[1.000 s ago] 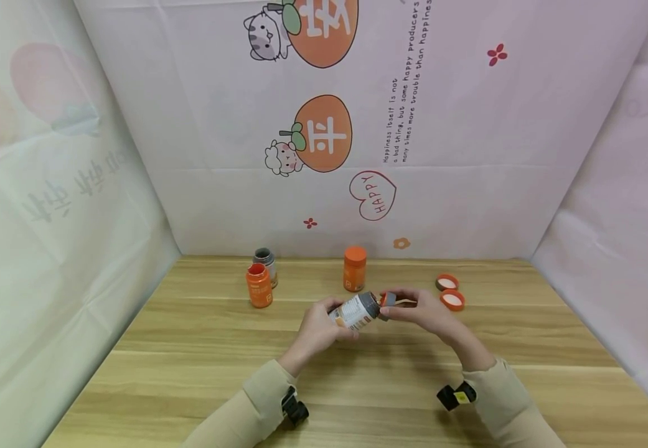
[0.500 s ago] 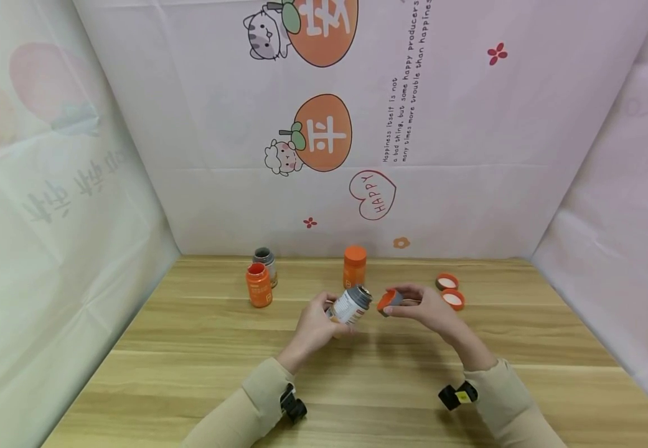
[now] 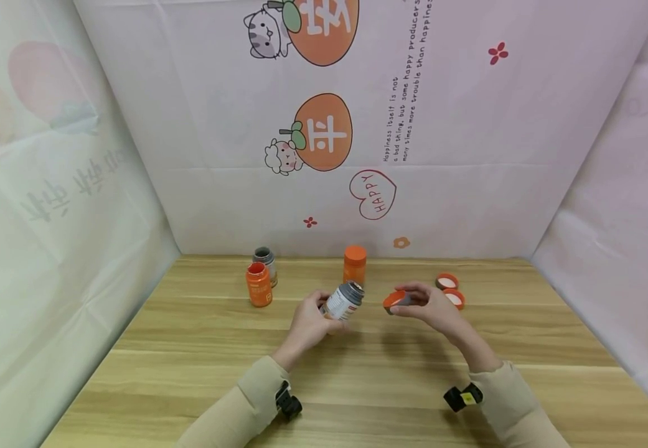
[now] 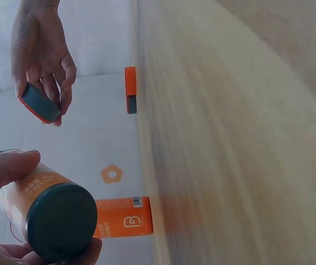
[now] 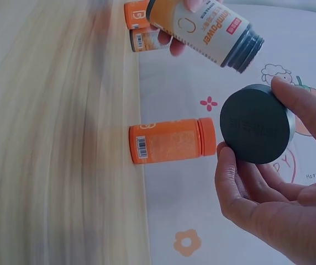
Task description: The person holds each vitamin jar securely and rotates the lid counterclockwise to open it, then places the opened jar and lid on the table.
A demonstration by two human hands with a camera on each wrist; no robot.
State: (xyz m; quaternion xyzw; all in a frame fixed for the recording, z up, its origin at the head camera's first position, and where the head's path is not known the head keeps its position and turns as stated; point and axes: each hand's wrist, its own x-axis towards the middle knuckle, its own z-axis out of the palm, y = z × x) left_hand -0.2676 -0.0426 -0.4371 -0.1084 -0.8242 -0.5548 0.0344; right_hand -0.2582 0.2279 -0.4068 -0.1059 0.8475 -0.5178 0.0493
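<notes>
My left hand (image 3: 308,320) grips a grey-and-white pill bottle (image 3: 342,303), tilted with its uncovered mouth up and to the right. In the left wrist view the bottle's dark grey base (image 4: 63,221) faces the camera. To its right, my right hand (image 3: 436,310) pinches a screw cap (image 5: 257,124), dark grey outside and orange inside, by its edge. Bottle and cap are apart, both held above the table. Behind the bottle stands an orange bottle (image 3: 355,261) with its orange cap on.
An uncapped orange bottle (image 3: 259,287) and an uncapped grey bottle (image 3: 264,255) stand together at the back left of the wooden table (image 3: 200,373). Two caps lie at the back right, one grey-sided (image 3: 447,282), one orange (image 3: 454,298). A printed white cloth (image 3: 234,205) rises behind.
The cap has come away from the bottle's mouth. My left hand has moved the bottle left and tipped it more upright, while my right hand has drawn the cap slightly right.
</notes>
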